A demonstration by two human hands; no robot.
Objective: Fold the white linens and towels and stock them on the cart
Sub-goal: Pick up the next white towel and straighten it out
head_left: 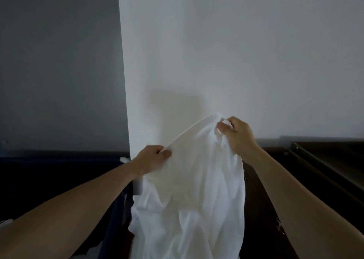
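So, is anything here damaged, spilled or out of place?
Nothing clearly. The white linen hangs crumpled between the left hand and right hand; its upper part looks faintly yellowish, perhaps only light.

One white linen (193,199), one left hand (153,158), one right hand (236,135).

Only arms and hands of the person show. The bare left forearm (78,203) is uncovered from the near left edge up to the wrist, wide close to the camera and tapering toward the far end. The bare right forearm (299,182) is likewise uncovered from the near right edge to the wrist, with a slim, smooth outline. The bare left hand (153,157) shows a knuckle ridge along its top and the left thumb (166,153) has a rounded tip. The bare right hand (239,135) shows its broad back and a knuckle row, and the right thumb (221,129) has a blunt tip. Dim light; nails and skin detail too blurred to tell.
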